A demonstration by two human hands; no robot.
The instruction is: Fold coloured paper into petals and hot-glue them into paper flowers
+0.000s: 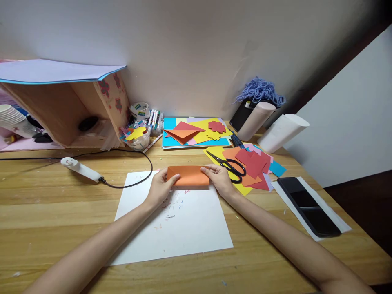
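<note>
An orange sheet of paper (189, 176), folded into a long strip, lies at the far edge of a large white sheet (177, 228) on the wooden desk. My left hand (161, 188) pinches the strip's left end, thumb on top. My right hand (218, 178) pinches its right end in the same way. Both hands press the fold flat against the white sheet.
Black-handled scissors (230, 166) lie on a heap of coloured paper scraps (254, 165) just right of my right hand. A black phone (308, 206) rests at the right. A white corded tool (80, 168) lies at the left. Stacked coloured sheets (196, 132), markers and tape stand by the wall.
</note>
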